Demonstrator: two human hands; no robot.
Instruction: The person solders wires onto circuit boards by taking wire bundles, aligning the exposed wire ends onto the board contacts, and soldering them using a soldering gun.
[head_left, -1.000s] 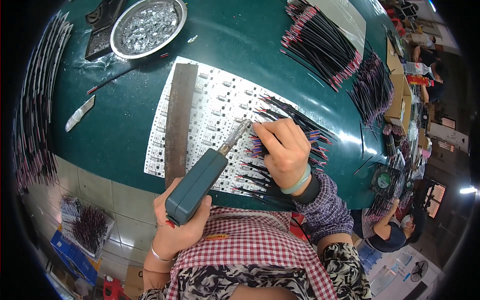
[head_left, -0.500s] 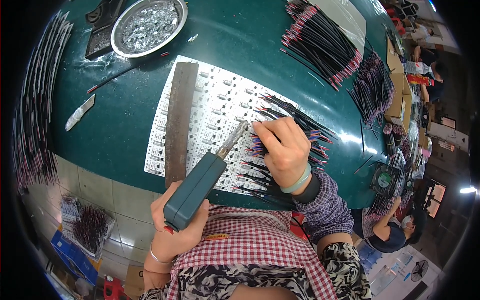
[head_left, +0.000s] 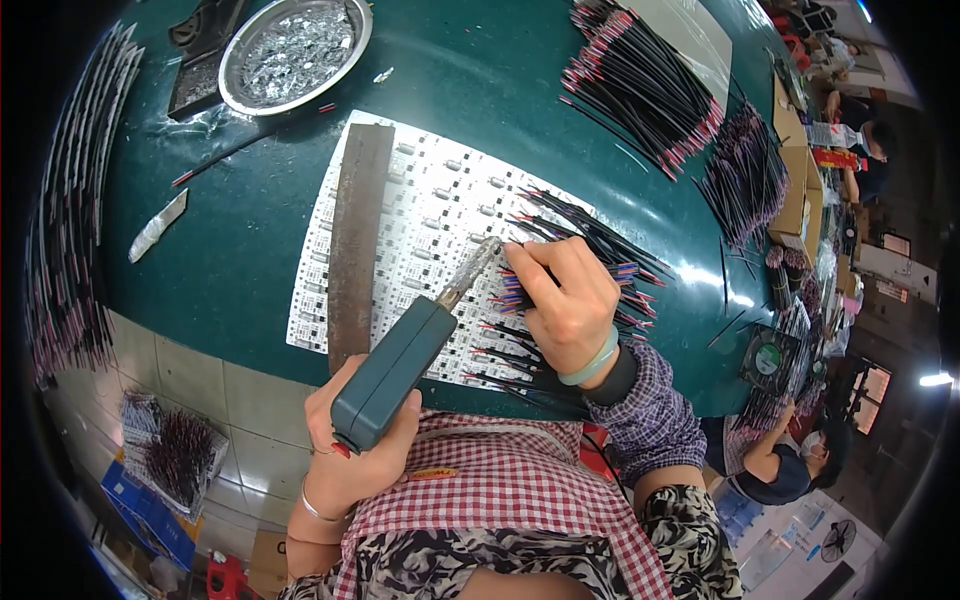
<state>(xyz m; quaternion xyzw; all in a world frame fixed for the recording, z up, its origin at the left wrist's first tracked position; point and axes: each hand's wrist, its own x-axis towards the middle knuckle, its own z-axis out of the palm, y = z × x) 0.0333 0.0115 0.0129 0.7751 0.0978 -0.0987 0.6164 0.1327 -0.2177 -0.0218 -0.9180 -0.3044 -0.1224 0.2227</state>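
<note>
My left hand (head_left: 365, 425) is wrapped round a dark green soldering gun (head_left: 395, 370). The gun's silvery tip (head_left: 485, 252) is over a white panel of circuit boards (head_left: 430, 170), close to the fingertips of my right hand (head_left: 570, 300). Thumb and forefinger of that hand are pinched at the end of a black-sheathed wire, most of which the hand hides. Short black wires (head_left: 590, 225) with coloured ends lie along the panel's right side, beside and beneath my right hand. A rusty flat metal bar (head_left: 355, 220) lies across the panel's left part.
A metal bowl (head_left: 228, 75) of solder scraps stands at the far left. Bundles of black wires (head_left: 640, 85) lie at the far right, more wires (head_left: 85, 200) at the left edge. A crumpled foil strip (head_left: 158, 225) is on the green table (head_left: 240, 290). Another person (head_left: 785, 460) sits at right.
The soldering gun has shifted slightly right and up, its tip nearer my right fingertips. My right hand has barely moved.
</note>
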